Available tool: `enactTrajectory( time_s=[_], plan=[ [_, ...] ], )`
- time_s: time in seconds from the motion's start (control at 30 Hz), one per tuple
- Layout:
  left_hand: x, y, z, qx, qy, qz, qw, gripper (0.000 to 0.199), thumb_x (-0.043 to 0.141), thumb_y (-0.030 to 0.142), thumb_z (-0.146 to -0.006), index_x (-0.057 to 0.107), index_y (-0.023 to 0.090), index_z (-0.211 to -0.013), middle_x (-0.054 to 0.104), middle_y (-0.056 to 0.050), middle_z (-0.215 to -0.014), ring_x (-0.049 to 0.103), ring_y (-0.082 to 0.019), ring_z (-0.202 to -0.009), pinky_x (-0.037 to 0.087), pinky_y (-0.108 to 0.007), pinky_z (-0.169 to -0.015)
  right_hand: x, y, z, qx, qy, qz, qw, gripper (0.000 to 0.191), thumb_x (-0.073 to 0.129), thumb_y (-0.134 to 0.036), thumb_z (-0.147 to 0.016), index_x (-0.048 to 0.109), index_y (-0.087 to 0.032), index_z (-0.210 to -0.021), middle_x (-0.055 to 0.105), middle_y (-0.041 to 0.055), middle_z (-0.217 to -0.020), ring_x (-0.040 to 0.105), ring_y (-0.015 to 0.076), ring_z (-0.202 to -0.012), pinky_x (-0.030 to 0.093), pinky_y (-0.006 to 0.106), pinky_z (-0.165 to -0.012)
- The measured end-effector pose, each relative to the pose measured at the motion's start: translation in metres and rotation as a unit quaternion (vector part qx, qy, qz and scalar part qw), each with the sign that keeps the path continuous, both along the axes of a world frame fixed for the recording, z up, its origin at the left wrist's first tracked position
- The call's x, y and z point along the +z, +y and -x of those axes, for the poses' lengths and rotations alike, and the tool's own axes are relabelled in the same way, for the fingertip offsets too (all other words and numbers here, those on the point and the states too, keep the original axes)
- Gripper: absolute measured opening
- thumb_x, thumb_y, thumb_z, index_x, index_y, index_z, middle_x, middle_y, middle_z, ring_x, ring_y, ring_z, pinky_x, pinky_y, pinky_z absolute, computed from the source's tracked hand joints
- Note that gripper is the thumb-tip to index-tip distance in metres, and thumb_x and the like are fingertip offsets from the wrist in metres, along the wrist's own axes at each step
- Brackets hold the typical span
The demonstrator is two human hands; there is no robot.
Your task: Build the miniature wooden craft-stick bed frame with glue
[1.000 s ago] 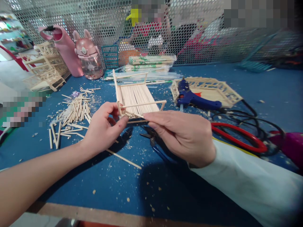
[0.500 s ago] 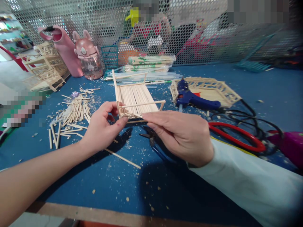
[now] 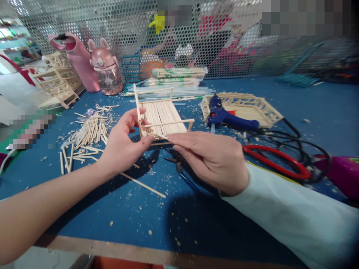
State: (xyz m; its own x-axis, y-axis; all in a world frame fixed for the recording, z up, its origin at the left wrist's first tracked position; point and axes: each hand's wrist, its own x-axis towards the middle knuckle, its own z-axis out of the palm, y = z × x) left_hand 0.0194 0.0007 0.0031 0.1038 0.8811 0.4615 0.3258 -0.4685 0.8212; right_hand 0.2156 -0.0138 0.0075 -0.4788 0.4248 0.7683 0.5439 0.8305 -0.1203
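Note:
A small frame of pale wooden sticks [image 3: 159, 112], with a slatted floor and raised rails, is held just above the blue table [image 3: 112, 239]. My left hand [image 3: 126, 144] grips its near left corner, thumb in front and fingers behind the post. Between the thumb and fingertips of my right hand [image 3: 213, 158] is a thin wooden stick [image 3: 161, 136], whose far end lies at the frame's near edge beside my left thumb. Pliers [image 3: 179, 164] with dark jaws lie partly under my right hand. One long loose stick [image 3: 146, 185] rests in front.
Cut sticks [image 3: 94, 130] are heaped at the left. A blue glue gun [image 3: 227, 117] leans on another stick structure [image 3: 252, 106], near red-handled scissors [image 3: 277, 160] and black cable. Pink bottles [image 3: 106, 69], bagged sticks [image 3: 179, 74] and a perforated screen [image 3: 134, 22] stand behind.
The fingers of my left hand have shifted up a little around the corner post. My right hand keeps its pinch on the stick, and the view has moved slightly.

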Motion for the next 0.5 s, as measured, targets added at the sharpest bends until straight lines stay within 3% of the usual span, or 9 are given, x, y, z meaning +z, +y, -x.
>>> enactTrajectory(
  time_s=[0.13,0.3,0.5],
  plan=[
    [0.0006,-0.0036,-0.0020,0.004,0.015,-0.005,1.000,0.038,0.063,0.013,-0.070,0.049,0.017,-0.105,0.061,-0.004,-0.099,0.061,-0.014,-0.085,0.048,-0.035,-0.086,0.0001,-0.0007,0.0001,0.005,0.003,0.003,1.000,0.015,0.057,-0.015,-0.084,0.066,-0.021,-0.095,0.074,0.0027,-0.092,0.070,0.0144,-0.084,0.058,0.025,-0.075],
    [0.0004,-0.0047,-0.0027,0.005,0.018,-0.007,1.000,0.034,0.062,0.015,-0.072,0.048,0.017,-0.103,0.062,-0.002,-0.091,0.061,-0.014,-0.081,0.048,-0.034,-0.084,0.0003,-0.0008,-0.0001,0.002,-0.002,0.010,1.000,0.015,0.056,-0.016,-0.085,0.066,-0.021,-0.095,0.074,0.0023,-0.093,0.070,0.0138,-0.084,0.057,0.024,-0.075],
    [0.0013,-0.0044,-0.0031,0.005,0.026,-0.011,1.000,0.030,0.060,0.015,-0.075,0.048,0.018,-0.102,0.061,-0.003,-0.097,0.060,-0.011,-0.074,0.049,-0.031,-0.078,0.0001,-0.0009,-0.0007,0.006,0.003,0.019,1.000,0.016,0.056,-0.016,-0.084,0.067,-0.021,-0.095,0.074,0.0026,-0.093,0.070,0.0142,-0.084,0.057,0.024,-0.076]
  ],
)
